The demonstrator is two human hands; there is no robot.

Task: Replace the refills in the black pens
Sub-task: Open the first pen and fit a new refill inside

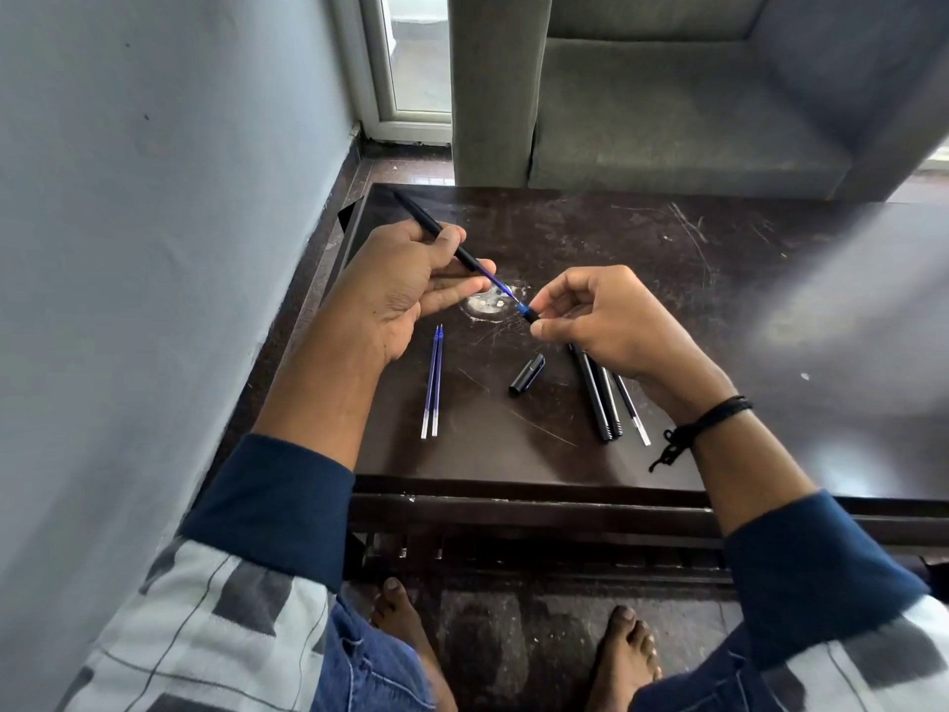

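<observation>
Your left hand (405, 280) gripped the barrel (441, 233) steady over the table (719, 280) while your right hand (606, 321) pinched the tip (529, 315), the blue refill (500, 287) bridging them, half seated.

the left hand (405, 285) gripped a black pen barrel (436, 231) with a blue refill (500, 285) sticking out; the right hand (611, 321) pinched the black tip piece (529, 315) on its end. on the dark table (719, 280) lay two blue refills (432, 382), a cap (528, 375) and black pens (598, 398).
</observation>
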